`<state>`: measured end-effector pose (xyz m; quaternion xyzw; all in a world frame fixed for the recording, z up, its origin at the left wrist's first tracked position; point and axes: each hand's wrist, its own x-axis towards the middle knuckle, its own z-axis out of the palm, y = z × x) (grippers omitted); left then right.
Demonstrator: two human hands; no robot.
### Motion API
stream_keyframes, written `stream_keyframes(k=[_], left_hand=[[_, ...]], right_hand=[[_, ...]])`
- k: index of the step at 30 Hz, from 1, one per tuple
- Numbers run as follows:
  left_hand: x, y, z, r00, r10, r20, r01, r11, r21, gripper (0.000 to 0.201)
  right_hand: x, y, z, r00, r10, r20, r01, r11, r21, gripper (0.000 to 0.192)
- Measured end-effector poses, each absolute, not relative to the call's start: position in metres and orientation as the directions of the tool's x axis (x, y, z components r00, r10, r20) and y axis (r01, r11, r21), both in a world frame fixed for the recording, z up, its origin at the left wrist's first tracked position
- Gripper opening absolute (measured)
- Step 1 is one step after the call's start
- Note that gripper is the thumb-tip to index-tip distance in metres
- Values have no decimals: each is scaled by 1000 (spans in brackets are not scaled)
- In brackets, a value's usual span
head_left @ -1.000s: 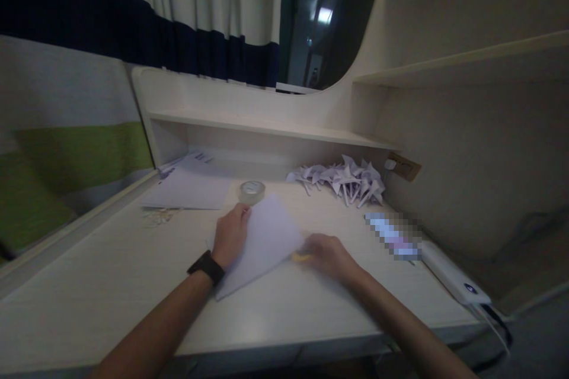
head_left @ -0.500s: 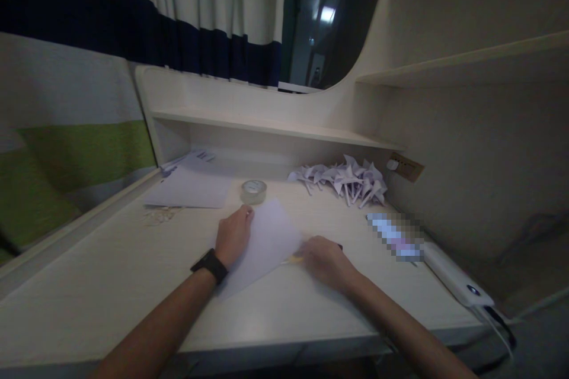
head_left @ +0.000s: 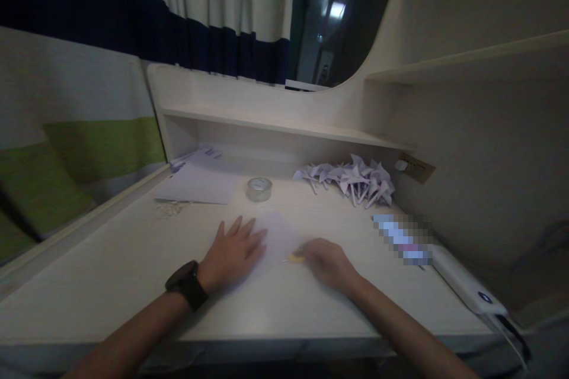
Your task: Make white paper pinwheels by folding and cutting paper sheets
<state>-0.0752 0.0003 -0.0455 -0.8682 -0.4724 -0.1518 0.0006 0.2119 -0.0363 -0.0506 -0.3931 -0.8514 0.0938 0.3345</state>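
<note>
A white sheet of paper (head_left: 280,235) lies flat on the pale desk (head_left: 111,272). My left hand (head_left: 233,251), with a black watch on its wrist, rests palm down on the sheet's left part, fingers spread. At the sheet's right edge my right hand (head_left: 329,263) is curled around a small yellow tool (head_left: 294,259), whose tip touches the paper. Most of that tool is hidden inside the fist.
A roll of clear tape (head_left: 259,188) stands behind the sheet. A stack of white paper (head_left: 198,185) and some rubber bands (head_left: 171,208) lie at the back left. Several folded paper pinwheels (head_left: 351,179) are heaped at the back right; a white power bank (head_left: 466,287) lies at the right edge.
The sheet, tilted up by my left hand before, now lies flat. My left hand has opened and pressed down on it. My right hand stayed beside it.
</note>
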Motion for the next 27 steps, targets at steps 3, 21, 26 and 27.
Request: stream_keyframes(k=[3, 21, 26, 27], left_hand=[[-76, -9, -51, 515, 830, 215, 820, -550, 159, 51], [-37, 26, -45, 532, 828, 175, 810, -558, 180, 55], [-39, 25, -49, 542, 817, 198, 800, -573, 178, 57], [-39, 25, -49, 544, 815, 200, 797, -576, 180, 57]], right_hand=[[211, -36, -49, -477, 733, 486, 608, 674, -419, 23], [234, -12, -50, -388, 734, 557, 642, 649, -408, 19], [232, -10, -54, -398, 733, 551, 635, 654, -411, 22], [231, -10, -55, -399, 736, 547, 639, 651, -410, 22]])
